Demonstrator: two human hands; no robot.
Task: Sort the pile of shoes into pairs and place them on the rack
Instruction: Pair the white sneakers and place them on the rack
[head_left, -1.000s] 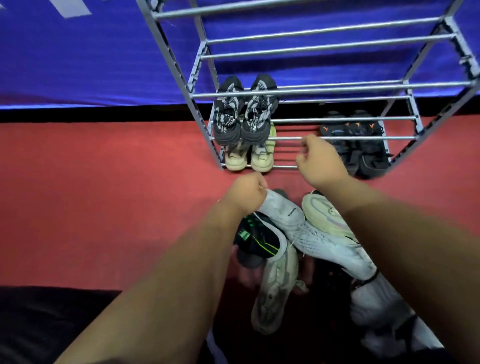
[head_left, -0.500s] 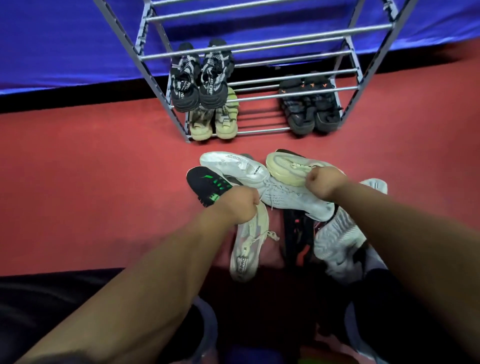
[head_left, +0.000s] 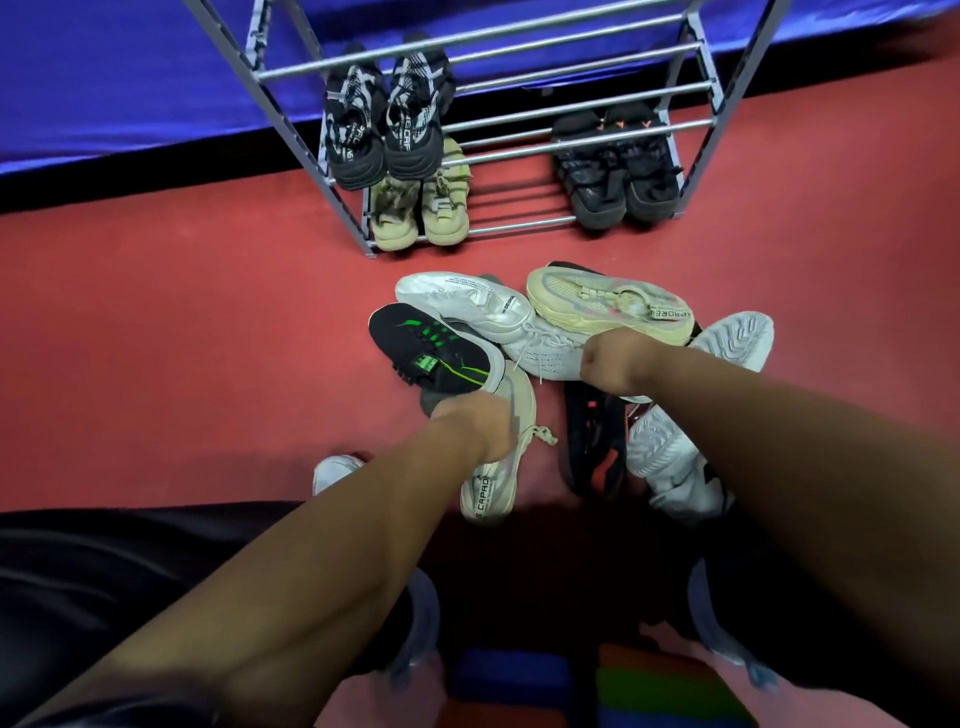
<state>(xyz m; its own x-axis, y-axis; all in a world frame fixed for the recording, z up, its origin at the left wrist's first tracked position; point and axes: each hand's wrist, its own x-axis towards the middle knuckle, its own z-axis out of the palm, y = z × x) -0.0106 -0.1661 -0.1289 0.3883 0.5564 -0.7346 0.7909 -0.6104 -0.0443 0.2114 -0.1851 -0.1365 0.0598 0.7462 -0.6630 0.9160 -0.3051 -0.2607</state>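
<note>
A pile of shoes lies on the red floor in front of the metal rack (head_left: 519, 227). My left hand (head_left: 480, 428) is closed on a cream sneaker (head_left: 493, 483) with black lettering, just below a black-and-green sneaker (head_left: 431, 353). My right hand (head_left: 613, 364) is a fist between a white sneaker (head_left: 467, 301) and a second cream sneaker (head_left: 608, 306); its fingers are hidden. A black-and-red shoe (head_left: 592, 447) and white shoes (head_left: 670, 467) lie under my right forearm.
On the rack sit a black-and-white pair (head_left: 384, 124), a beige pair (head_left: 421, 213) and a black pair (head_left: 613, 176). A blue cloth (head_left: 130, 78) hangs behind. One white shoe (head_left: 332, 467) pokes out beside my left knee. Coloured mats (head_left: 649, 691) lie at the bottom.
My right hand came down from the rack's rail to the pile. My left hand shifted from the white sneaker to the cream one. The view pulled back from the rack.
</note>
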